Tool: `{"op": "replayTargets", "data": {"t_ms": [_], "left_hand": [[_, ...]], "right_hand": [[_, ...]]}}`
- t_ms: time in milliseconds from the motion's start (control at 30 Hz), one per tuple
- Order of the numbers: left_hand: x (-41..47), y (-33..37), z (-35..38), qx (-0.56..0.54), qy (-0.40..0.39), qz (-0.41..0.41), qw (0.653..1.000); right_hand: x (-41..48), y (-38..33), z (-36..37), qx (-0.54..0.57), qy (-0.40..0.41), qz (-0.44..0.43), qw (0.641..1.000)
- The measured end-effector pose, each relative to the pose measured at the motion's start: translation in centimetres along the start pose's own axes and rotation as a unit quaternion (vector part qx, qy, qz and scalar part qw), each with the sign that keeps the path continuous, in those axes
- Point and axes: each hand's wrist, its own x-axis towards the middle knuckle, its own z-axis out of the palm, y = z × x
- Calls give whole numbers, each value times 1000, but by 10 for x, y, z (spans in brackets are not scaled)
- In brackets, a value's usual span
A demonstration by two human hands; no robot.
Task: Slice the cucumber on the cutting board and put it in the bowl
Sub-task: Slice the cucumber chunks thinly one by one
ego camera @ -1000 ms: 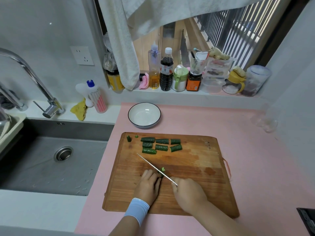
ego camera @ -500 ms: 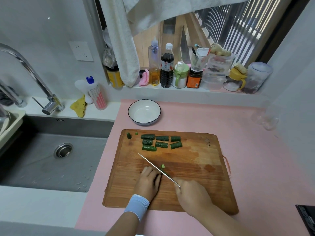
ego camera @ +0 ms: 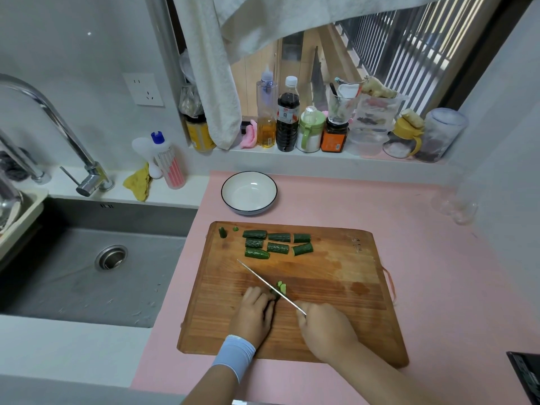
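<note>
The left hand (ego camera: 254, 312) (pale blue wristband (ego camera: 233, 354) on its wrist) lies knuckles-up on the near half of the wooden cutting board (ego camera: 336, 290). Its fingers are curled down over a short cucumber piece (ego camera: 275, 294) and pin it to the wood. Most of that piece is hidden under the fingers, and only a dark green end shows just beyond the fingertips. Its long axis seems to run from under the palm out to the right, towards the blade, though the cover makes that a judgement.

The knife (ego camera: 268, 284) is just right of the left grip, with the flat of the blade close beside the fingertips. It slants from the right fist up and away to the left, so it crosses the piece's end rather than lying along it. On the far side of the blade, touching or nearly touching it, stand two thin pale-faced slices (ego camera: 282, 287).

The right hand (ego camera: 324, 328) is closed round the knife's handle, which is hidden inside the fist. The forearm comes in from the lower right.

The coming cut depends on the exposed end sitting between fingertips and blade, so the left hand is the nearer one and probably has to creep back along the piece.

Beyond both grips, well apart from them, seven cucumber chunks (ego camera: 277, 244) wait in rows at the board's far edge. The white bowl (ego camera: 230, 200), farther off still, holds no cucumber.
</note>
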Motion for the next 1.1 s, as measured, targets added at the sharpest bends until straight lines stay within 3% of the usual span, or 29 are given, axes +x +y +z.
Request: {"op": "replayTargets", "data": {"t_ms": [1100], "left_hand": [[1, 1, -2, -27, 7, 4, 1000]], "right_hand": [[-12, 4, 3, 2, 31, -20, 999]]}}
